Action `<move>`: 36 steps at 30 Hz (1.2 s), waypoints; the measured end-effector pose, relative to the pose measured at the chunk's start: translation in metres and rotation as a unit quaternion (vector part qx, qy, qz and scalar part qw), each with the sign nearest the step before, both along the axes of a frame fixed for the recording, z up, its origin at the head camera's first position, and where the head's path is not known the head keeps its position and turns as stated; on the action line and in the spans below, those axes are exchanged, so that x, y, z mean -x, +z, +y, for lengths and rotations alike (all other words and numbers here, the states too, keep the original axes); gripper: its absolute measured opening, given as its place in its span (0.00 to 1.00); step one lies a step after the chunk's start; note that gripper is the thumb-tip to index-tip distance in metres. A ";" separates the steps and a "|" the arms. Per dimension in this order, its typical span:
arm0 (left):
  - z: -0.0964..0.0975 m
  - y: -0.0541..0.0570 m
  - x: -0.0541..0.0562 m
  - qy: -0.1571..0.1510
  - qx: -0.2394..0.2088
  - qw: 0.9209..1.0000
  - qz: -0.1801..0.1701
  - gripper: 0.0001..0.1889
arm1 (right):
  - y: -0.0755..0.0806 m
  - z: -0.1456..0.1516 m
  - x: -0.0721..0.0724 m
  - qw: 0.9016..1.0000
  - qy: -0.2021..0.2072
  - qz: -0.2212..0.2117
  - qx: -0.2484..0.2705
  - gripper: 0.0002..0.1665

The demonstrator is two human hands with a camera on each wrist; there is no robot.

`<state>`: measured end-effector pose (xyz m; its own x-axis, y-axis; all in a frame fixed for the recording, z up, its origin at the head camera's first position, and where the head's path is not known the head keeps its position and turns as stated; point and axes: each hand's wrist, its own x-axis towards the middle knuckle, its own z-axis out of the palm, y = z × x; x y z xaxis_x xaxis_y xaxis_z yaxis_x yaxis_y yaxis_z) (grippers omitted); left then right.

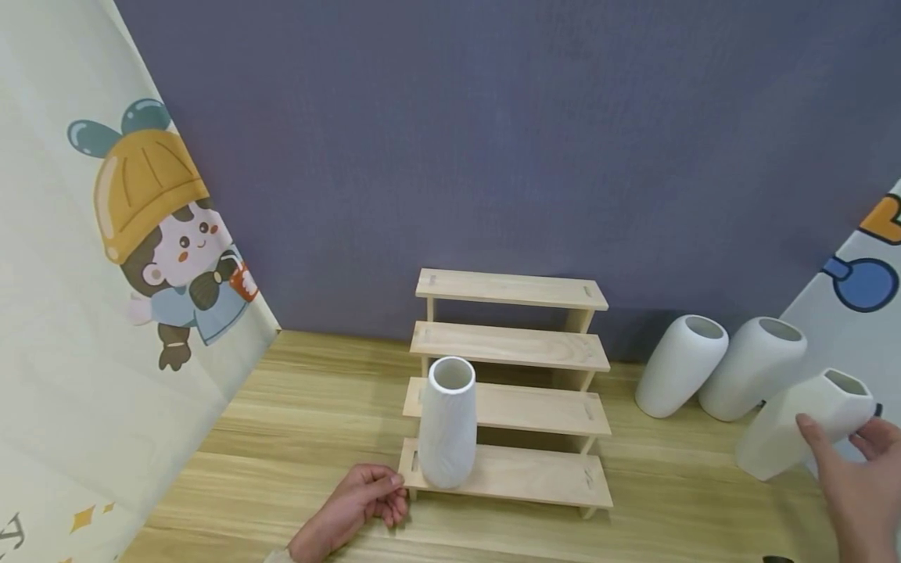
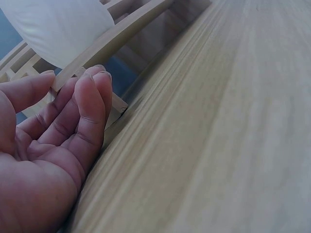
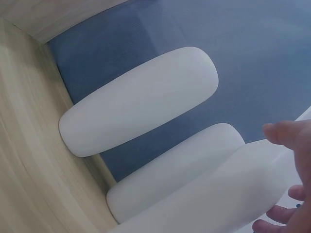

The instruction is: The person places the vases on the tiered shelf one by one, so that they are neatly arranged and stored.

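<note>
My left hand [image 1: 366, 496] pinches the front left corner of the lowest step of a pale wooden stepped stand [image 1: 514, 473], thumb above and fingers below. On that step, near its left end, a white ribbed vase [image 1: 448, 426] stands upright. At the far right, my right hand [image 1: 862, 477] holds a white angular vase [image 1: 795, 426] near its top, thumb on one side and fingers on the other. The right wrist view shows the thumb and several fingertips [image 3: 279, 213] beside this angular vase [image 3: 214, 194]. Part of its far side is hidden.
Two smooth white vases, one [image 1: 679, 367] left of the other [image 1: 753, 371], stand by the dark back panel [image 1: 493, 141]. The stand's upper steps [image 1: 510, 344] rise toward that panel. A printed white panel [image 1: 70, 352] borders the wooden table [image 1: 281, 438] on the left.
</note>
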<state>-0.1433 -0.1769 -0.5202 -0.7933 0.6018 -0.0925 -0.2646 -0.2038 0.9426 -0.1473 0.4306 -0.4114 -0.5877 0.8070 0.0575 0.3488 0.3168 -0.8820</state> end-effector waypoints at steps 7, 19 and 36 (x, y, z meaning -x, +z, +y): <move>0.000 0.001 0.000 -0.002 -0.003 1.000 -0.002 0.13 | 0.003 0.002 0.007 1.000 0.007 -0.020 -0.004 0.48; 0.001 0.001 -0.002 0.004 0.000 1.000 0.008 0.13 | 0.003 0.009 0.018 1.000 0.013 0.012 0.015 0.50; 0.001 0.004 -0.004 0.006 0.006 1.000 0.010 0.13 | -0.005 0.019 0.031 1.000 0.015 -0.003 0.007 0.50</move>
<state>-0.1396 -0.1764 -0.5163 -0.8017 0.5920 -0.0829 -0.2426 -0.1954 0.9503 -0.1787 0.4500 -0.4166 -0.6122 0.7895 0.0439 0.3437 0.3157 -0.8844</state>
